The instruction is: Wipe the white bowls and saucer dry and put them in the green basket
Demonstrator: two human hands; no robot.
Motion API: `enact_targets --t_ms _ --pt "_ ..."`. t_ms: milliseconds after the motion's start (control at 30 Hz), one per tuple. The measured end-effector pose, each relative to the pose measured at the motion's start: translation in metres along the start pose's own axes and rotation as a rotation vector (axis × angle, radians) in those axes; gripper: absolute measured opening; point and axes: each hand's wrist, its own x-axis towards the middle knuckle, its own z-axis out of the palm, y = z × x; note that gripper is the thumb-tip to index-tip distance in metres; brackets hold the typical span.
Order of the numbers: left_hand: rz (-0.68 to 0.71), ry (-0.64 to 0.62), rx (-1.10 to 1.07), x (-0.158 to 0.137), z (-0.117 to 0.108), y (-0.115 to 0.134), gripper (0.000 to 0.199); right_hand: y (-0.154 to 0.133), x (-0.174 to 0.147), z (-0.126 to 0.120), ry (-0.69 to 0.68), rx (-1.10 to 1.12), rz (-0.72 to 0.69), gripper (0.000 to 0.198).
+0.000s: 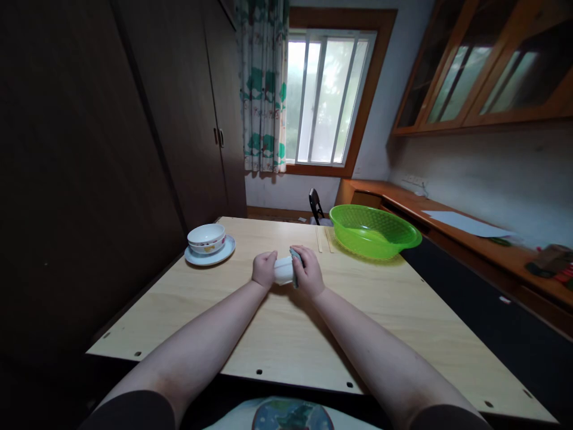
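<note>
My left hand (pixel 264 269) is closed around one end of a white cup (pixel 283 270), which is tipped sideways above the middle of the table. My right hand (pixel 308 272) is closed on a grey-green cloth (pixel 295 269) and presses it against the cup's other end. Fingers hide part of the cup and most of the cloth. Beyond my right hand, pale chopsticks (pixel 319 239) lie on the wooden table (pixel 286 340).
Two stacked white bowls (pixel 206 237) stand on a pale blue plate (pixel 210 258) at the table's left edge. A green plastic basin (pixel 373 233) sits at the far right corner. Behind the table is a dark chair (pixel 316 206); a wooden desk (pixel 470 224) runs along the right wall.
</note>
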Motion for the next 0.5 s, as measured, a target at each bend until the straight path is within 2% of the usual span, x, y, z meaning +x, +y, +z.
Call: enact_targets --t_ms 267,500 --pt "-0.013 0.012 0.001 0.0 0.001 0.0 0.039 0.006 0.001 0.006 0.08 0.103 0.138 0.028" --pt "-0.001 0.0 0.025 0.001 0.0 0.001 0.04 -0.007 -0.001 -0.002 -0.048 -0.062 -0.054 0.03"
